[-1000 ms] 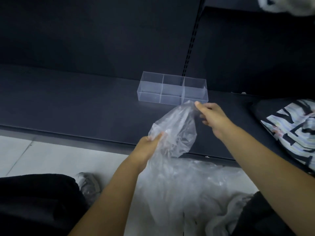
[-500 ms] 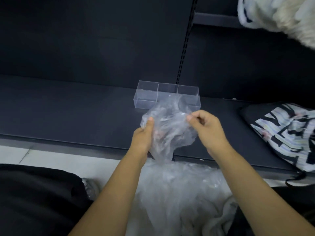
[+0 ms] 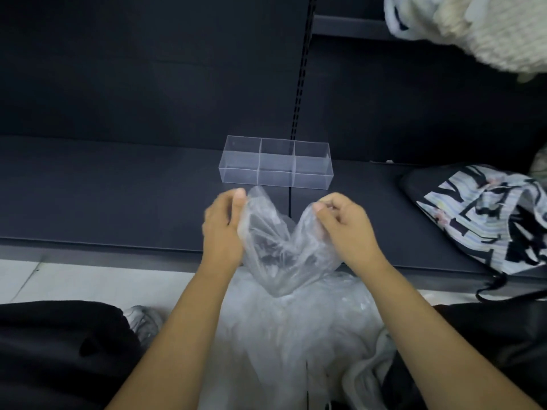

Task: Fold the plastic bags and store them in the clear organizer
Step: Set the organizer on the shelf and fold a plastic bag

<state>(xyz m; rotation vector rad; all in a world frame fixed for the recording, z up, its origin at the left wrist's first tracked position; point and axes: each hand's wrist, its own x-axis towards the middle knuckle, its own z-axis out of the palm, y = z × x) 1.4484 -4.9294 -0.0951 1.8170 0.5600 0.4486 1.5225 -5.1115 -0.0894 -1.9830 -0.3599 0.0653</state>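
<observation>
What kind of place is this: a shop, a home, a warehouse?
Most likely a shop or stockroom, though I can't be sure. The dark shelf and the slotted upright behind it look like retail racking. It stands above a pale tiled floor.

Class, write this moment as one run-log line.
left hand: grips plastic bag | right hand: pinches plastic bag | clear organizer: empty, on shelf

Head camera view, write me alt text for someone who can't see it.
The left hand and right hand each grip a top edge of a crumpled clear plastic bag, held up between them. Beyond it a clear organizer stands on a dark shelf; more plastic bags lie heaped below, and a patterned bag lies at right.
</observation>
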